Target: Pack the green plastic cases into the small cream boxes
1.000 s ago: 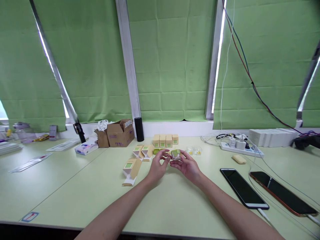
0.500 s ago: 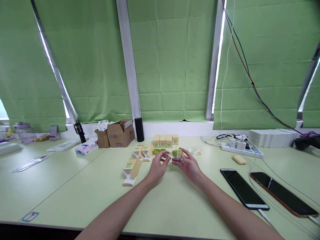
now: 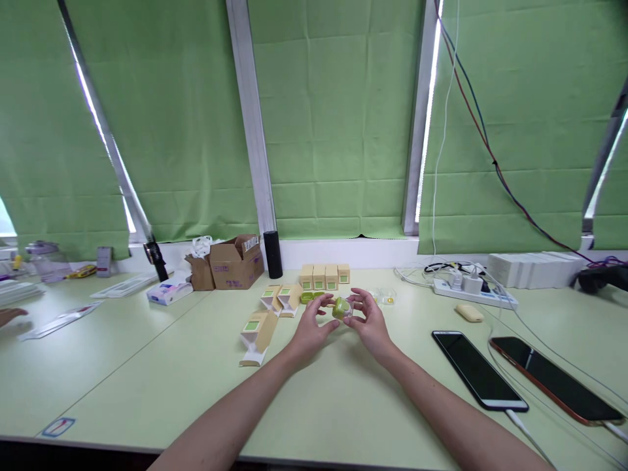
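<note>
A small clear container with a green lid [image 3: 341,308] is held tilted between my two hands, its lid toward the left. My left hand [image 3: 313,325] has its fingers and thumb at the lid side, while my right hand [image 3: 369,322] grips the clear side. Just behind my left hand sit green lids [image 3: 307,297], partly hidden by its fingers. Beyond my right hand stand clear cups [image 3: 388,297] with something yellow inside. To the left, open cream boxes [image 3: 258,330] with green labels lie with their flaps out. Several closed cream boxes [image 3: 318,277] form a row at the back.
Two phones [image 3: 479,370] [image 3: 557,379] on cables, an earbud case [image 3: 470,313] and a power strip [image 3: 475,294] lie at right. Back left are a cardboard box [image 3: 238,261], a black cylinder [image 3: 273,254] and a tissue pack [image 3: 169,292]. Another person's hand [image 3: 12,315] shows at far left.
The container has turned so its lid faces left and has shifted slightly left. My left hand has come onto it. Another person's hand has appeared at the far left edge.
</note>
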### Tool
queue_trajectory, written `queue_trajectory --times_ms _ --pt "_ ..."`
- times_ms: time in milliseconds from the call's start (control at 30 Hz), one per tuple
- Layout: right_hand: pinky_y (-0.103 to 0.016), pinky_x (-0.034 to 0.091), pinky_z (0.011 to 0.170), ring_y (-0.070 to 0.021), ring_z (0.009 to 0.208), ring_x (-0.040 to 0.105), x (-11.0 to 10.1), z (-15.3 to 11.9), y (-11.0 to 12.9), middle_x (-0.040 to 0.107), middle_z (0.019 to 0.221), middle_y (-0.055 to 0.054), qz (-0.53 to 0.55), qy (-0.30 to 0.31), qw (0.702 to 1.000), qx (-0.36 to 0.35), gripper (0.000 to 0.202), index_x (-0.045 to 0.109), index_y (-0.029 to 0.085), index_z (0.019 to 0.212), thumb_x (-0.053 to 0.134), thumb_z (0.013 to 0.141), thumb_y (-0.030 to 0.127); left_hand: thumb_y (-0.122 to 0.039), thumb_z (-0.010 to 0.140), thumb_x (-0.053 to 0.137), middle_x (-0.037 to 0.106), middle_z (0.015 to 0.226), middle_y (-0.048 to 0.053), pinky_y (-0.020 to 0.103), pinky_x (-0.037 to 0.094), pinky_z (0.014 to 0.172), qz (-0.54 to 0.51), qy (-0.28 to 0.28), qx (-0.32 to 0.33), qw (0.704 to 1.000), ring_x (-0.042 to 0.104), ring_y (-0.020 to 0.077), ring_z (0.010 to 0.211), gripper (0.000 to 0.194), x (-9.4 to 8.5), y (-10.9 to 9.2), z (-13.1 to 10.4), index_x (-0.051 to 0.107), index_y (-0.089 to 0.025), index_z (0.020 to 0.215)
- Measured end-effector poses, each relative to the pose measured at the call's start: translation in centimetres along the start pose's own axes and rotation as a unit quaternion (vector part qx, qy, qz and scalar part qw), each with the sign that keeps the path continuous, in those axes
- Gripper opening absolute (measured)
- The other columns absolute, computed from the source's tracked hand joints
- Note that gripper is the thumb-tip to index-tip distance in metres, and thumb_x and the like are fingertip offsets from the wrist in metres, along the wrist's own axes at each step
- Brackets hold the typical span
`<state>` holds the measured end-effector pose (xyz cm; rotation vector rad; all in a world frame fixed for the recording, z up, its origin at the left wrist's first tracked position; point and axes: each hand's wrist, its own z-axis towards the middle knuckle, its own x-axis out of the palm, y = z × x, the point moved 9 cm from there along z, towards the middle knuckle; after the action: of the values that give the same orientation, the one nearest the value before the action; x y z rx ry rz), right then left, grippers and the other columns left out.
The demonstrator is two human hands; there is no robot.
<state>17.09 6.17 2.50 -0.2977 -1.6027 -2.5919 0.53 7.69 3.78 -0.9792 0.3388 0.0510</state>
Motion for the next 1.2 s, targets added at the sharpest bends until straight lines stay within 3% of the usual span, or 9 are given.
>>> queue_trajectory --times_ms 333,633,733,900,1200 --pt "-0.035 0.058 0.078 -0.0257 0.113 0.060 0.6 -0.1 -0.4 0.058 0.117 -0.005 -0.003 0.026 1.000 0.009 0.064 0.056 0.030 0.124 0.075 0.063 0.019 -0.021 0.076 0.081 0.061 0.132 0.011 0.044 0.044 0.104 0.012 0.001 -0.016 1.000 0.058 0.0276 0.122 0.054 0.0 0.4 0.0 0.063 -0.025 0.126" --pt "-0.035 0.056 0.078 -0.0194 0.090 0.069 0.9 0.0 -2.1 0.061 0.113 -0.004 0.051 0.058 0.996 0.032 0.067 0.051 0.031 0.127 0.080 0.067 0.026 -0.023 0.080 0.076 0.061 0.133 0.009 0.042 0.047 0.104 0.047 0.005 -0.017 0.999 0.059 0.0253 0.121 0.048 0.1 0.5 0.1 0.063 -0.025 0.127" --pt "-0.037 0.056 0.080 -0.0213 0.093 0.070 0.9 0.1 -2.5 0.062 0.115 -0.005 0.050 0.064 0.996 0.039 0.067 0.049 0.031 0.127 0.078 0.067 0.026 -0.024 0.080 0.076 0.062 0.132 0.010 0.042 0.047 0.104 0.062 -0.001 -0.030 0.998 0.059 0.0252 0.120 0.047 0.0 0.6 0.0 0.064 -0.023 0.126" --pt "-0.042 0.054 0.090 -0.0264 0.112 0.065 -0.4 0.8 -2.8 0.063 0.115 -0.006 -0.006 0.016 0.999 0.031 0.063 0.051 0.029 0.123 0.070 0.064 0.025 -0.022 0.081 0.075 0.061 0.131 0.010 0.040 0.048 0.103 0.103 -0.004 -0.043 0.994 0.058 0.0249 0.122 0.047 -0.2 1.2 0.1 0.064 -0.023 0.127" --pt "-0.042 0.053 0.088 -0.0261 0.098 0.066 -3.1 1.3 -3.5 0.067 0.096 -0.005 -0.145 -0.071 0.986 0.031 0.051 0.058 0.025 0.115 0.058 0.064 0.024 -0.023 0.080 0.075 0.061 0.122 0.010 0.041 0.041 0.114 0.172 0.015 -0.063 0.983 0.059 0.0259 0.120 0.047 0.0 2.4 -0.3 0.067 -0.021 0.126"
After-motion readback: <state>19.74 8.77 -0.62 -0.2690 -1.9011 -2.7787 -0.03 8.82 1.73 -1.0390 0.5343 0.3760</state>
